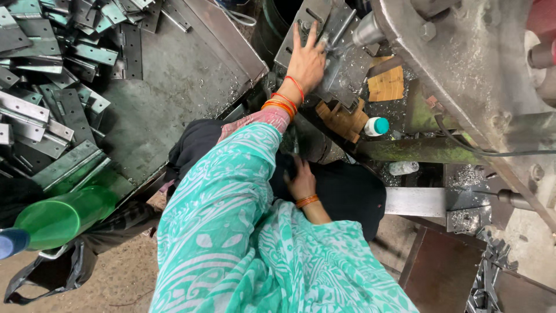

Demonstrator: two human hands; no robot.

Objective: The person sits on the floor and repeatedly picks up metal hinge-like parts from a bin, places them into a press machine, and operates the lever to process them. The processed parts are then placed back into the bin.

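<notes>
At the machine's slanted plate, upper centre: left hand point(307, 61), fingers spread apart and pressed flat on a grey metal hinge point(324, 23) that lies on the fixture plate point(347, 69); red thread and orange bangles at the wrist. Metal shavings scattered over the plate. A steel spindle point(368, 30) stands just beside the hinge, at its right.

Lower centre: right hand point(301, 181), orange bangle at the wrist, resting low against a dark round machine part point(315, 145) above black cloth point(353, 191); fingers curled, but whether they grip anything cannot be told.

Left: steel worktop point(174, 81), tilted, carrying a heap of flat grey hinges point(52, 75) along its upper and left edges, well apart from both hands.

Lower left: green translucent bottle point(61, 217) with a blue cap, lying on its side near a black bag point(52, 272).

Right of the left hand: wooden blocks point(385, 86), a small white bottle with teal cap point(376, 126), a green painted bar point(417, 149), a black cable point(463, 145).

Lower right: more small metal pieces point(492, 272) in a pile.

Foreground: teal and white patterned garment point(249, 249).
</notes>
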